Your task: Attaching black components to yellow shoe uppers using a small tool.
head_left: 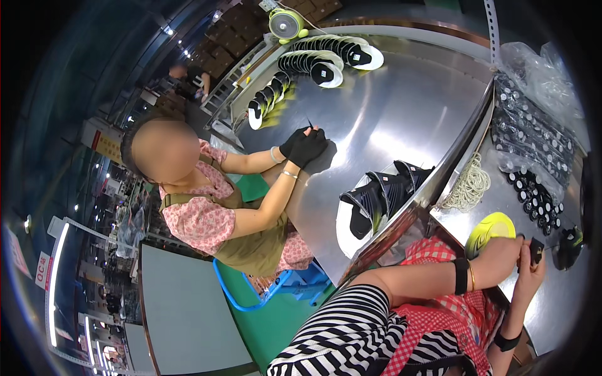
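Observation:
On the right, my left hand and my right hand meet above a metal worktop. My right hand's fingers pinch a small black piece, whose kind I cannot make out. The fingers of my left hand are curled in beside it, with a bit of something dark at their tips. A bright yellow-green shoe sole lies next to my left hand, partly behind it. Just beyond my right hand is a black shoe, dim near the picture's rim.
Several black pieces with white round ends, plastic-wrapped bundles and a cord heap lie beyond my hands. Shoes stand on the large metal table, where a gloved co-worker sits. Behind are shoe rows and a fan.

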{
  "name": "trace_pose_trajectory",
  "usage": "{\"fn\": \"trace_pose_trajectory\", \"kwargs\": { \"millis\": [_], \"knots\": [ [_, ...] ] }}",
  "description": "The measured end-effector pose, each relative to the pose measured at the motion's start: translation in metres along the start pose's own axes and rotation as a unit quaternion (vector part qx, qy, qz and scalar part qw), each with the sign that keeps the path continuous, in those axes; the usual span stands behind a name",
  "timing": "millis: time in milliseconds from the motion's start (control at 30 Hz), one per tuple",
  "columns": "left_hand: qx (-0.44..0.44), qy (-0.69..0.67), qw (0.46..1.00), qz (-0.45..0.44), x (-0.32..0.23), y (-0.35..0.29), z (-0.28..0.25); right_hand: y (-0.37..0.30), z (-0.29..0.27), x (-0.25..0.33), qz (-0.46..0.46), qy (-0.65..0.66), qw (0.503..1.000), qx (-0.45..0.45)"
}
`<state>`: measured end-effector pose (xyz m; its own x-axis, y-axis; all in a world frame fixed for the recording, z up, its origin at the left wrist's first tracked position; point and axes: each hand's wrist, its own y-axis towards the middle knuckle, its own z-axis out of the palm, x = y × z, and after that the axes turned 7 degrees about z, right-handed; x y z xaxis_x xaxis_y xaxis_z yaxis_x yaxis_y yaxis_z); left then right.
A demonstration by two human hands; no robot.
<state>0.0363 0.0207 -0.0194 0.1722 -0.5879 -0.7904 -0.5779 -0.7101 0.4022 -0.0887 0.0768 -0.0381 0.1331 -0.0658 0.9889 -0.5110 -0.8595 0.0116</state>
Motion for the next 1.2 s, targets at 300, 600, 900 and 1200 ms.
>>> {"fn": "trace_pose_trajectory", "kwargs": {
  "millis": [300,600,900,1200],
  "knots": [
    [-0.028,-0.343,0.929,-0.135,0.02,0.007,0.004,0.014,-0.019,-0.034,-0.041,0.024,0.997,-0.054],
    [-0.06,-0.332,0.932,-0.132,0.01,0.008,0.003,0.003,-0.028,-0.013,-0.295,-0.33,0.894,-0.072],
    [-0.039,-0.496,0.854,-0.15,0.001,0.003,-0.007,0.001,-0.015,-0.039,0.014,0.128,0.992,0.009],
    [-0.045,-0.424,0.89,-0.163,0.009,0.005,0.018,-0.014,-0.031,-0.038,0.047,0.049,0.997,-0.034]
  ]
}}
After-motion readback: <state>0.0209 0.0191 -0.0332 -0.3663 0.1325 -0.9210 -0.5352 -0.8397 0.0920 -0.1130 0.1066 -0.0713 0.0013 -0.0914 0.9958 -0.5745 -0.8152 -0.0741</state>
